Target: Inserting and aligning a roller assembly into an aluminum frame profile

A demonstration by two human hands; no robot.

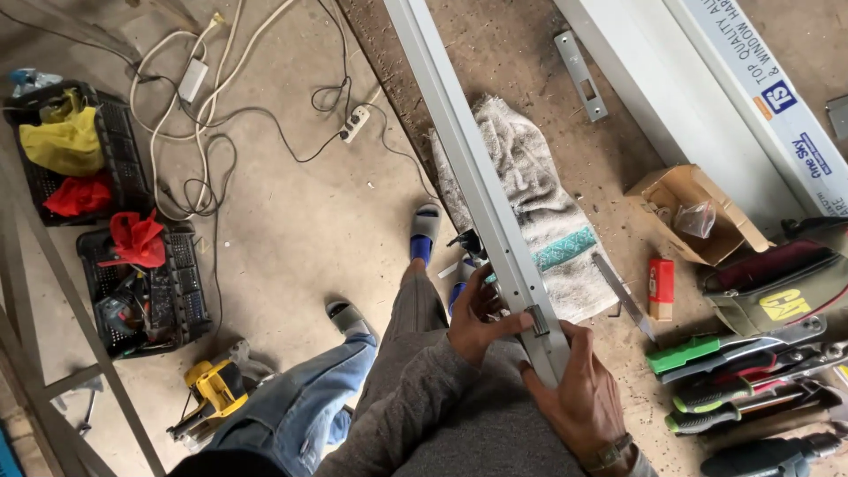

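head view: long white aluminium profile [477,177] lies diagonally across the bench [530,53], resting on a grey towel [539,203]. left hand [474,318] grips the profile's left edge, thumb pressed beside a small metal fitting [536,320]. right hand [579,389] is closed around the profile's near end, just below the fitting. risk: the fitting looks only partly seated; uneven thumb pressure could skew it or nip a finger, and the towel may let the profile slide. containers: open cardboard box [689,212] holds a small clear bag; two black crates [141,283] on the floor hold red and yellow bags and loose hardware.
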